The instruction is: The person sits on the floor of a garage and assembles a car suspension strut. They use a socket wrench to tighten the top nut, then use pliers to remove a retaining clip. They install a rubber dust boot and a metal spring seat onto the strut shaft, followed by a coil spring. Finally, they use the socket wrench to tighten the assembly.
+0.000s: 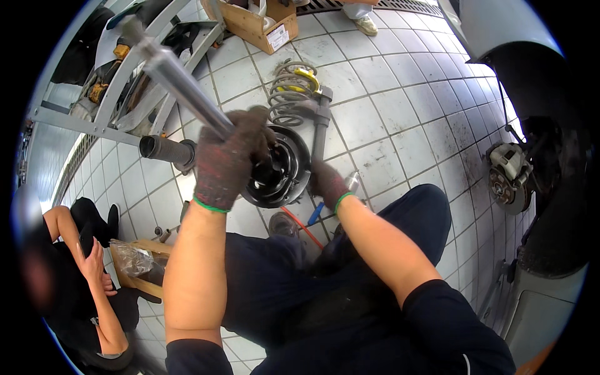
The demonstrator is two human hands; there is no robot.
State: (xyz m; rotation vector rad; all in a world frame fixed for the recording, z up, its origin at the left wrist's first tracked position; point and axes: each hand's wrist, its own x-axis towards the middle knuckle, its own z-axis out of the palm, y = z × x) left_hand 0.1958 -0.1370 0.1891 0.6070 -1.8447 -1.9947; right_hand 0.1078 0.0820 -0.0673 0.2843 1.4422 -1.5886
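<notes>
My left hand [228, 159], in a dark knitted glove with a green cuff, is closed around a silver strut [187, 90]. The strut tilts up to the left and its far end is blurred. Below that hand sits a round black spring seat [294, 187], partly covered by the fingers. My gloved right hand [328, 182] is closed at the dish's right edge, its fingers partly hidden. Just beyond it, a dark grey bar with a clamp [322, 122] stands beside a grey coil spring [289, 94] with a yellow piece in it. A black ribbed sleeve [164, 150] lies left of my left hand.
Left stands a metal rack [112, 81] with tools. A cardboard box [259, 28] lies at the back; another box [147, 265] is near a seated person [94, 269]. At right are a car's brake disc [507, 187] and wheel arch. A blue-handled tool [315, 214] and orange hose [303, 228] lie by my feet.
</notes>
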